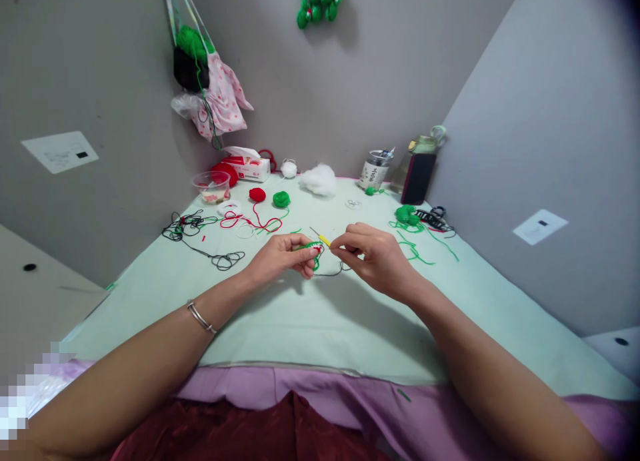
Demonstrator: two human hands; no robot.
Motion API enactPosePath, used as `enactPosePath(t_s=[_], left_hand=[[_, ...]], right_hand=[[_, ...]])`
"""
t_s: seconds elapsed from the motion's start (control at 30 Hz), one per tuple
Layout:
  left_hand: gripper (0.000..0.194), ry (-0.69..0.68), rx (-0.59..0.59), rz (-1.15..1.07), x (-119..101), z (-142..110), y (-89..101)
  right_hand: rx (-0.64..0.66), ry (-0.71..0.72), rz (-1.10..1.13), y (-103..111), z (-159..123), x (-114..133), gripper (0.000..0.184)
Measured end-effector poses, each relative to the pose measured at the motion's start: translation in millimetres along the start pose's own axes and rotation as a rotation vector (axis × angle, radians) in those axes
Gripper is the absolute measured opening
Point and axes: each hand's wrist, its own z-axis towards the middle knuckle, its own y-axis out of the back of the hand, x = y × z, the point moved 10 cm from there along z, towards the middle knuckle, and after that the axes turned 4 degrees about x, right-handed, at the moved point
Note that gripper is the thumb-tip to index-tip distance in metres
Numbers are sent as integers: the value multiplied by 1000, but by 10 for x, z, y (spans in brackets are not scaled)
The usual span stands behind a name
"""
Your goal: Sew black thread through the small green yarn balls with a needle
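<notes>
Pinched in my left hand (289,253) is a small crochet piece (314,248) in green, white and red. My right hand (367,251) grips a crochet hook (324,239) by its yellow handle, its thin metal tip pointing up and left just above the piece. A dark strand of yarn (330,274) hangs in a loop below and between both hands. Part of the crochet piece is hidden behind my left fingers. Both hands are held over the pale green tabletop (300,328).
Behind my hands lie a red yarn ball (257,194), a green yarn ball (281,199) and white stuffing (319,180). Tangled black yarn (187,226) is at left. On the right stand a pen tin (375,170), a phone (419,178) and a bottle (400,178), near green yarn (407,214).
</notes>
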Motion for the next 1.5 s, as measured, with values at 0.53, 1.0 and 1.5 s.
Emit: enactPosePath(t_s=[0.53, 1.0, 1.5], left_hand=[[25, -25, 218, -62, 6, -7, -127], [26, -25, 113, -146, -83, -19, -89], [24, -56, 12, -95, -29, 5, 4]], right_hand=[[102, -179, 424, -87, -18, -212, 13], [108, -208, 440, -134, -5, -259, 15], [-132, -69, 204, -118, -17, -41, 9]])
